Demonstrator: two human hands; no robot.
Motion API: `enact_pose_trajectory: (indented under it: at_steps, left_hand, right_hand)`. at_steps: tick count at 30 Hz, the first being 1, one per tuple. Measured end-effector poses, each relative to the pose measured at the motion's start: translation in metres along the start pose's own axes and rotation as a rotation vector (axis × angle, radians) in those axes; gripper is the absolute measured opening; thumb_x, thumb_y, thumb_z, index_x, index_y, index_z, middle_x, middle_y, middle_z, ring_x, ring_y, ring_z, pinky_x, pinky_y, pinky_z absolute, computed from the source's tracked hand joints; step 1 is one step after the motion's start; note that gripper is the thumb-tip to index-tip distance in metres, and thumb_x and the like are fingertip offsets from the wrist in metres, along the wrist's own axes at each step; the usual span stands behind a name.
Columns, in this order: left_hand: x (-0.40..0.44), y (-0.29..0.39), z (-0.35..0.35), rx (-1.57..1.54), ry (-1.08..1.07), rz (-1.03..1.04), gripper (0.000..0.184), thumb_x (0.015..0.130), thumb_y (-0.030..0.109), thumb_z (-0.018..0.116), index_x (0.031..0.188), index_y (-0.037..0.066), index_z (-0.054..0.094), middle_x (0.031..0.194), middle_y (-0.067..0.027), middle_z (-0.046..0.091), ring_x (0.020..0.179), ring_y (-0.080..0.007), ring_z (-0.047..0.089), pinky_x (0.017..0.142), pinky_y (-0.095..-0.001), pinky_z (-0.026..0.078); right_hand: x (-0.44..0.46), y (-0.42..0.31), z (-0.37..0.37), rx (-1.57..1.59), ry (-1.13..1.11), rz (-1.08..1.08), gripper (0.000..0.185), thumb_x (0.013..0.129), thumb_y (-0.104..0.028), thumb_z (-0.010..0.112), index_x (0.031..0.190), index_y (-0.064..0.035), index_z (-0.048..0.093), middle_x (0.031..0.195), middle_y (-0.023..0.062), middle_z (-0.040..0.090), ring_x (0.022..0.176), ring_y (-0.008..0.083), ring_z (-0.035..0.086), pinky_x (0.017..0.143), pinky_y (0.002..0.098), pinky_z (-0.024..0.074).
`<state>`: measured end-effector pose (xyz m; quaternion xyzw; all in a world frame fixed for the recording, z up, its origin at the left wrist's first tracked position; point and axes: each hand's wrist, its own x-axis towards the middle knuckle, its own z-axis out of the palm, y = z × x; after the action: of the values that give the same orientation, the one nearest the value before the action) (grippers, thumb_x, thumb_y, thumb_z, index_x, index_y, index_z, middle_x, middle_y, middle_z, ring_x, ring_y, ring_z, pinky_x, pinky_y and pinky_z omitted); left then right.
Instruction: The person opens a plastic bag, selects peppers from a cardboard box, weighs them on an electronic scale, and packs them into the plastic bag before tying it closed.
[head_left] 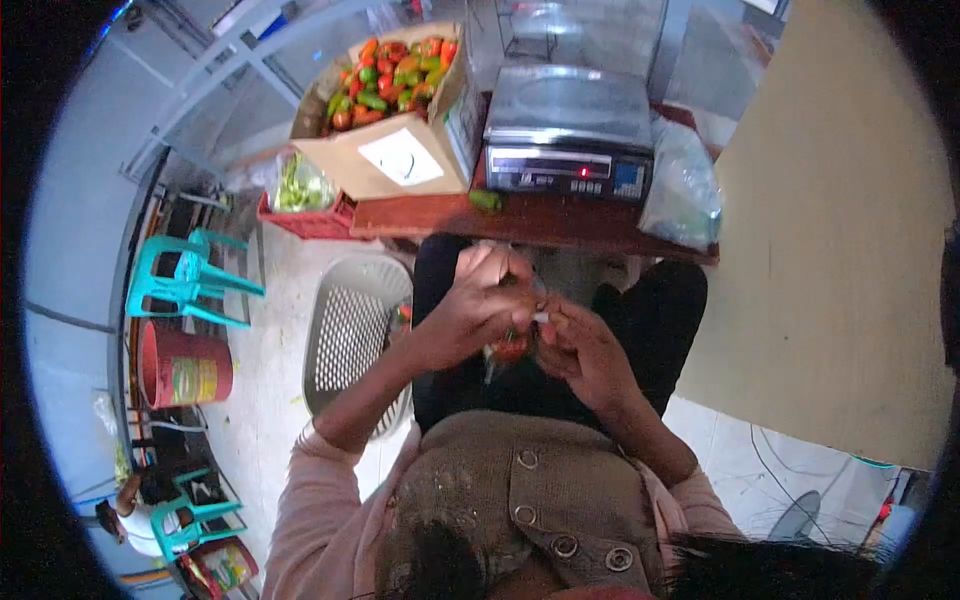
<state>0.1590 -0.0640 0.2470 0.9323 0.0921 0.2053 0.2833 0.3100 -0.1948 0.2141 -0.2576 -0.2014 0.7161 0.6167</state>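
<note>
Above my lap, my left hand [485,310] and my right hand [580,345] meet, both with fingers closed. Between them hangs a small clear plastic bag [508,350] with something red-orange inside, probably peppers. Both hands seem to pinch the bag's top, where a small white bit shows near the right fingertips. My fingers hide most of the bag's neck, and motion blurs the left hand. Ahead on a red-brown table [560,222], a single green pepper [487,200] lies in front of a digital scale [568,135].
A cardboard box [385,160] of red and green peppers stands left of the scale; a filled plastic bag [682,185] sits right. A grey basket [345,335] is by my left leg. Teal stools [190,275], a red bucket [185,365] and a seated person [140,525] are further left.
</note>
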Motion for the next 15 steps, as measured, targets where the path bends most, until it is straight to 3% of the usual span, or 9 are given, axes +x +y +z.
enact_pose_trajectory:
  at_steps: [8,11,14,15]
  left_hand:
    - [-0.022,-0.029,0.041,-0.017,0.005,-0.135,0.029,0.089,0.033,0.046,0.097,0.008,0.059,0.101,-0.0092,0.044,0.100,-0.0251,0.040,0.093,-0.0407,0.024]
    - [-0.025,-0.033,0.046,0.022,0.076,-0.160,0.021,0.086,0.026,0.051,0.093,0.008,0.059,0.099,-0.0080,0.045,0.099,-0.0249,0.041,0.092,-0.0404,0.024]
    - [-0.030,-0.040,0.044,0.028,0.141,-0.174,0.014,0.085,0.021,0.052,0.087,0.008,0.058,0.095,-0.0058,0.047,0.096,-0.0247,0.043,0.091,-0.0415,0.026]
    - [-0.034,-0.040,0.038,0.007,0.184,-0.208,0.013,0.085,0.019,0.052,0.085,0.008,0.058,0.093,-0.0054,0.047,0.094,-0.0241,0.044,0.089,-0.0403,0.028]
  right_hand:
    - [0.011,0.023,-0.029,0.175,0.104,0.060,0.026,0.091,-0.023,0.048,0.107,-0.0029,0.051,0.066,-0.0057,0.041,0.047,0.0037,0.031,0.045,0.0198,0.0264]
    - [0.018,0.018,-0.038,-0.148,0.110,0.059,0.028,0.092,-0.022,0.047,0.109,-0.0015,0.054,0.068,-0.0036,0.045,0.049,0.0051,0.036,0.046,0.0203,0.0299]
    - [0.037,-0.007,-0.040,-0.730,0.041,-0.039,0.022,0.092,-0.024,0.047,0.087,-0.0040,0.055,0.067,-0.0017,0.045,0.052,0.0077,0.040,0.048,0.0235,0.0339]
    - [0.037,-0.010,-0.026,-0.828,0.163,-0.081,0.023,0.092,-0.024,0.047,0.090,-0.0037,0.057,0.075,0.0021,0.051,0.060,0.0100,0.047,0.055,0.0238,0.0389]
